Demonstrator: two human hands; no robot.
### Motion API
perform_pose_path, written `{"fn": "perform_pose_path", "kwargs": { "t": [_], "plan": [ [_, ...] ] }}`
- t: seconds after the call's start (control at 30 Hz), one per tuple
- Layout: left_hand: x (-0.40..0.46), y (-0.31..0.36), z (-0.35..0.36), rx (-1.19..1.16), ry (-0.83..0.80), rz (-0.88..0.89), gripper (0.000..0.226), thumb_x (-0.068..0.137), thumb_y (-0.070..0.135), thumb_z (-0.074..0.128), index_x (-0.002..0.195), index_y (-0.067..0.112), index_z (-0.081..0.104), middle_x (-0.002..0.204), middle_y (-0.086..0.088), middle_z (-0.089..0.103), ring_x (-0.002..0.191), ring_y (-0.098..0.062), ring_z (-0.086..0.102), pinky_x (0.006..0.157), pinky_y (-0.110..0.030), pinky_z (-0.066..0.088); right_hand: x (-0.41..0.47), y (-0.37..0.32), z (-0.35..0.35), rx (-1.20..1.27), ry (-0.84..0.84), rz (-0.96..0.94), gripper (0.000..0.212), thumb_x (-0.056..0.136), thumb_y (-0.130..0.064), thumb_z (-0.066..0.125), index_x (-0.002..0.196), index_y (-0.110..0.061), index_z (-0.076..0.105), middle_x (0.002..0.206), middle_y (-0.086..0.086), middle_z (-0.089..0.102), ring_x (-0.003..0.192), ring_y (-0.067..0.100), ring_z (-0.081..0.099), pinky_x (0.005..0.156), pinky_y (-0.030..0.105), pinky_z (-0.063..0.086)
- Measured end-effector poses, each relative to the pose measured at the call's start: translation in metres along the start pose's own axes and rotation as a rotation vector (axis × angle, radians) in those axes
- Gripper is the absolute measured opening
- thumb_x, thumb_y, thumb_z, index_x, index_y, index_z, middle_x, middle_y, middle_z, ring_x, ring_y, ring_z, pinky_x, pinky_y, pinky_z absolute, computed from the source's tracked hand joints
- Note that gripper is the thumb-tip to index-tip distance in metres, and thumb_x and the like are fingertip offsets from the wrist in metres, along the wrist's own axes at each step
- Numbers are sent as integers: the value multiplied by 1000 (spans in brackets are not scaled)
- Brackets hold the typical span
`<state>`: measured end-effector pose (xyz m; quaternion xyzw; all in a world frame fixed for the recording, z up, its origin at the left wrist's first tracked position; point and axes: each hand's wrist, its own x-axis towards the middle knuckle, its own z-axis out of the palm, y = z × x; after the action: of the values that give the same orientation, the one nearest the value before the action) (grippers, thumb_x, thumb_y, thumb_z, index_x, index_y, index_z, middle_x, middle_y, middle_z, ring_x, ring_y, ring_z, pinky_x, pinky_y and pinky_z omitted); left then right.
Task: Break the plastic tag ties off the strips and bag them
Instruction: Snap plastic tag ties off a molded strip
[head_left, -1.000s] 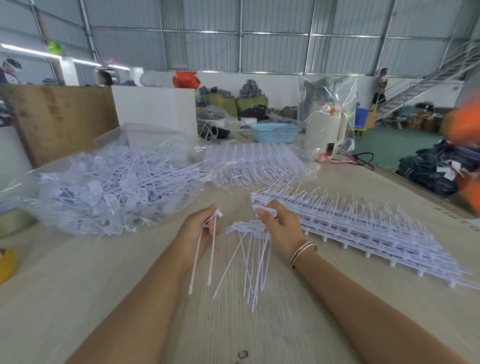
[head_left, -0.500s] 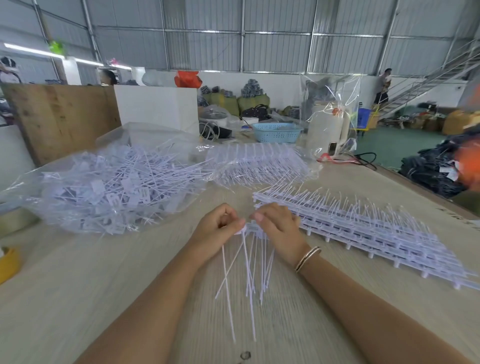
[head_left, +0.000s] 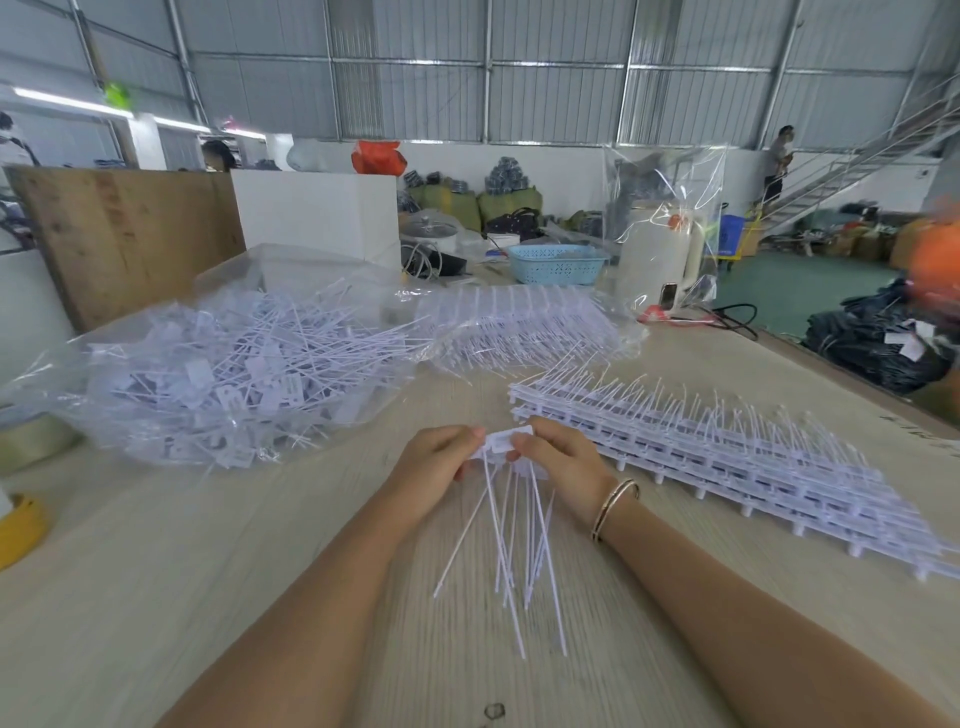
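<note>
Both hands meet over the middle of the wooden table (head_left: 156, 597). My left hand (head_left: 436, 462) pinches the left end of a short white strip of tag ties (head_left: 506, 444), and a few loose ties hang from its fingers. My right hand (head_left: 558, 460) grips the strip's right end; thin tails (head_left: 524, 545) hang down toward me. A stack of full white strips (head_left: 727, 457) lies just right of my right hand. A clear plastic bag (head_left: 234, 374) heaped with loose ties lies to the left.
A second clear bag with strips (head_left: 519, 327) lies behind the hands. A blue basket (head_left: 556, 262), a white kettle (head_left: 657, 254) under plastic and a rice cooker (head_left: 428, 239) stand farther back. A yellow tape roll (head_left: 21, 530) sits at the left edge.
My left hand, holding two broken-off ties a second ago, came back to the strip and now pinches it beside my right hand. The hanging tails swung with it.
</note>
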<state>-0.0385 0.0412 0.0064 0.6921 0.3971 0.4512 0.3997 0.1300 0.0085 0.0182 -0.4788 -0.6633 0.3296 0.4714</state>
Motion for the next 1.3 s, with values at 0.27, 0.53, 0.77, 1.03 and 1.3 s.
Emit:
{"fn": "perform_pose_path", "kwargs": {
  "t": [0.27,0.53,0.77,1.03,1.3],
  "plan": [
    [-4,4,2,-39,-63,37,39,94,20,53,56,22,61,49,13,52,51,1,46,55,-9,36,1,5,1,53,-117,-12,10,84,-18,67,74,-20,66,72,2,54,71,11,50,73,26,38],
    [1,2,0,-198,-85,-53,41,94,19,50,56,22,66,51,10,53,52,0,49,54,-7,38,-1,1,5,41,-72,-96,10,87,-11,63,82,-18,68,71,-14,62,70,1,56,73,18,42],
    [3,2,-1,-275,-100,-117,29,92,22,52,69,14,67,60,3,55,54,-3,50,55,-12,40,-2,-1,8,-163,29,-214,10,89,-16,62,83,-11,68,59,-23,56,61,-4,51,79,40,29],
    [-1,6,-1,-278,-122,-116,31,95,21,48,68,13,61,53,7,50,50,-4,46,52,-13,37,-3,-3,9,-224,38,-286,12,90,-14,60,81,-13,68,65,-19,55,63,-1,48,83,49,36],
    [10,-4,-21,-751,108,-245,50,94,20,48,45,19,58,47,5,40,46,-8,37,52,-21,34,-3,3,-8,153,311,-196,18,92,-11,55,75,-9,56,72,10,58,68,11,58,67,26,47]
  ]
}}
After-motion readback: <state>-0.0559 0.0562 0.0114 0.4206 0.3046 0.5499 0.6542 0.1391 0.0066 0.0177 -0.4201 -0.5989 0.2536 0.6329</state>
